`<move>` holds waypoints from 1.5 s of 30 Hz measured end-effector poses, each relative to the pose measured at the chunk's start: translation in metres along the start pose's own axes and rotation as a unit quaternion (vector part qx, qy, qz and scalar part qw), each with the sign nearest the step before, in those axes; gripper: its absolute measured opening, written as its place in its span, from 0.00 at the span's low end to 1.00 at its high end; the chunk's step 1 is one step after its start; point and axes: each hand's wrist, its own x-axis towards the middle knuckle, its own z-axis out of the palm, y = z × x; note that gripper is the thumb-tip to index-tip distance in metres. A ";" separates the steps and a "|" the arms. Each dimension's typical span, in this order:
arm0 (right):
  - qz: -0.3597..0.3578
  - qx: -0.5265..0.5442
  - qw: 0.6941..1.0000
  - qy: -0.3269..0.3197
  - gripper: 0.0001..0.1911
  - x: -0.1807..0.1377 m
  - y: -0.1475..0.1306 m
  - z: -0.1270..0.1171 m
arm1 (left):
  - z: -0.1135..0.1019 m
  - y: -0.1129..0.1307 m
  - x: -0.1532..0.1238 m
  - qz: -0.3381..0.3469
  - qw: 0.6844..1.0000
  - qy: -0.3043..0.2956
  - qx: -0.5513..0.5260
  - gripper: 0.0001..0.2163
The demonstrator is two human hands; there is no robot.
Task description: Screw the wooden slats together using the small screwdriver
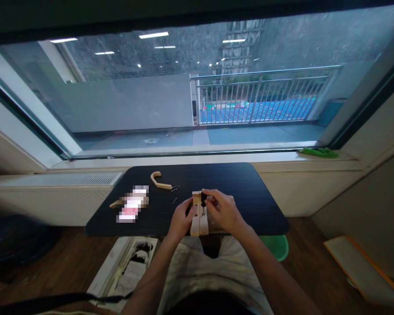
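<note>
At the near edge of the black table [230, 179], my left hand [180, 222] is closed on the left side of a pale wooden piece [195, 225] with small dark holes. My right hand [226, 211] pinches the black handle of what looks like a small screwdriver [203, 197], held upright over the wooden piece. Its tip is too small to make out. Farther left lies a hook-shaped wooden piece [164, 186], with a few thin screws [175, 188] by its end. Another screw [174, 201] lies nearer my left hand.
A pixelated flat item [133, 205] lies on the table's left, beside a small wooden end [114, 204]. Below are an open white box [108, 267] and a green basin [279, 247]. A window sill [216, 157] borders the far side, with a green cloth-like item [320, 152].
</note>
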 end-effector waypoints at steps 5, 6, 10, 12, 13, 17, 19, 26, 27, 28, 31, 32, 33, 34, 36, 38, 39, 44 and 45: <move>0.016 0.011 1.000 -0.011 0.15 -0.001 0.002 -0.001 | 0.000 0.000 0.001 0.002 1.000 -0.001 0.014 0.19; 0.019 0.011 1.000 -0.012 0.15 -0.001 0.003 -0.002 | 0.000 0.001 0.001 0.002 1.000 0.000 0.016 0.19; 0.031 0.010 0.999 -0.014 0.15 -0.003 0.006 -0.002 | 0.001 0.002 0.001 0.003 1.000 0.007 0.015 0.18; 0.034 0.010 0.999 -0.013 0.15 -0.003 0.006 -0.002 | 0.001 0.002 0.000 0.006 1.000 0.008 0.016 0.18; 0.034 0.010 0.999 -0.012 0.15 -0.003 0.006 -0.002 | 0.000 0.002 0.000 0.007 1.000 0.007 0.017 0.18; 0.032 0.013 0.999 -0.007 0.15 -0.003 0.005 -0.002 | 0.000 0.002 0.000 0.012 1.000 0.002 0.022 0.19; 0.031 0.014 0.999 -0.006 0.15 -0.003 0.004 -0.003 | 0.000 0.003 0.000 0.014 1.000 0.004 0.025 0.19; 0.026 0.008 1.000 -0.003 0.15 -0.003 0.005 -0.001 | 0.000 0.006 0.001 0.015 1.000 -0.001 0.023 0.19; 0.023 0.008 1.000 -0.003 0.15 -0.003 0.005 -0.002 | 0.000 0.006 0.001 0.015 1.000 -0.001 0.021 0.19; 0.019 0.009 1.000 -0.005 0.15 -0.003 0.005 -0.002 | 0.000 0.006 0.001 0.015 1.000 0.000 0.020 0.19; 0.013 0.003 1.000 -0.011 0.15 -0.004 0.006 -0.005 | 0.002 0.007 0.001 0.020 1.000 0.003 0.015 0.19; 0.013 0.000 1.000 -0.013 0.15 -0.004 0.006 -0.006 | 0.003 0.008 0.001 0.022 1.000 0.002 0.013 0.19; 0.013 -0.004 1.000 -0.013 0.15 -0.004 0.006 -0.007 | 0.004 0.008 0.000 0.022 1.000 0.002 0.011 0.19; 0.014 -0.007 1.000 -0.014 0.16 -0.004 0.006 -0.008 | 0.005 0.008 0.000 0.022 1.000 0.001 0.010 0.19; 0.015 -0.009 1.000 -0.013 0.16 -0.004 0.006 -0.009 | 0.007 0.009 0.000 0.022 1.000 -0.002 0.009 0.18; 0.014 -0.009 1.000 -0.013 0.15 -0.003 0.006 -0.010 | 0.008 0.010 0.001 0.023 1.000 -0.003 0.011 0.18; 0.015 -0.009 1.000 -0.014 0.15 -0.003 0.005 -0.010 | 0.008 0.010 0.001 0.023 1.000 -0.003 0.013 0.18; 0.024 -0.016 0.999 -0.013 0.16 -0.002 0.005 -0.011 | 0.010 0.009 0.001 0.025 1.000 0.002 0.016 0.18; 0.025 -0.015 1.000 -0.012 0.16 -0.002 0.005 -0.011 | 0.011 0.008 0.001 0.027 1.000 0.003 0.016 0.18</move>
